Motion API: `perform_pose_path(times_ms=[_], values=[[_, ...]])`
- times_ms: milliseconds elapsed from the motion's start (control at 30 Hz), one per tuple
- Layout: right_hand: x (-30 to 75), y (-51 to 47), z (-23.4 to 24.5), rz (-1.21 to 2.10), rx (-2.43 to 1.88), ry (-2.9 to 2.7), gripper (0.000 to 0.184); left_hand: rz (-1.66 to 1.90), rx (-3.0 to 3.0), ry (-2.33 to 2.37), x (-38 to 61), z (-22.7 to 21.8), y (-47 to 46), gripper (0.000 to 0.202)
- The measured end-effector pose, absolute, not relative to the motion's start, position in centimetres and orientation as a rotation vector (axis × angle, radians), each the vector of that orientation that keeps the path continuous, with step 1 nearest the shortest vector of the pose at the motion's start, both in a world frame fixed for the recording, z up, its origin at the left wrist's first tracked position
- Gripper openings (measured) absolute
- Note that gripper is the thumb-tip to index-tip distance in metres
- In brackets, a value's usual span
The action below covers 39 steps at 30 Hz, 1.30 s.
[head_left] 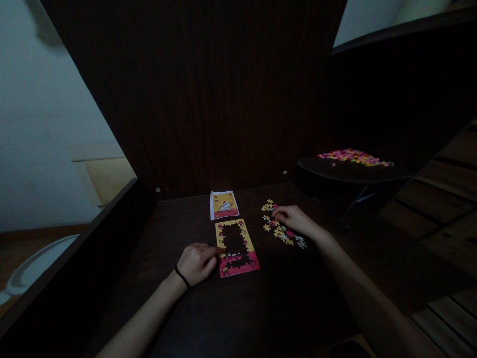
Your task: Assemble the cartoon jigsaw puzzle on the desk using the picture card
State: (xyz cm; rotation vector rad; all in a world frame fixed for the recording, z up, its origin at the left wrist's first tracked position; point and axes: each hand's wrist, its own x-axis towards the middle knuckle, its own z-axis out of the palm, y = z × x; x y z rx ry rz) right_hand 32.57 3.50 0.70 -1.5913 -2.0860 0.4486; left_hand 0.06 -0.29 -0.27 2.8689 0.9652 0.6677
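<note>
to the left of the left hand (194, 261), the desk (179, 219) is bounded by a raised side board (112, 233), a stretch of surface being left between them for movement. the left hand is set down with fingers bent, a fingertip touching the left edge of the puzzle (251, 243); whether anything is pinched there cannot be told. the puzzle is laid flat between the hands, its border joined and its middle mostly unfilled, so the filling of the inside is judged to be in hand. just beyond it a printed picture (225, 206) is laid, short of the back panel (223, 124). under and around the right hand (292, 219), loose pieces (278, 229) are scattered; its fingertips are drawn close together, but whether a piece is gripped cannot be told. one piece seems to need separating from its neighbours and carrying leftward across the narrow strip of desk. farther right, beyond the right hand, a heap of small coloured bits (354, 156) is borne by a dark ledge (328, 174)
</note>
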Motion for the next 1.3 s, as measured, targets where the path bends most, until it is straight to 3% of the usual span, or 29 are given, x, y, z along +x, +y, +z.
perform_pose_path(times_ms=[833,1300], values=[[32.4,3.8,0.2,0.519,-1.553,-2.130,0.016,0.657,2.871,0.963,-0.1,-0.6,-0.2,0.028],[28.3,2.1,2.5,1.118,-1.241,-1.862,0.024,0.697,2.928,0.846,1.4,-0.1,-1.3,0.031]])
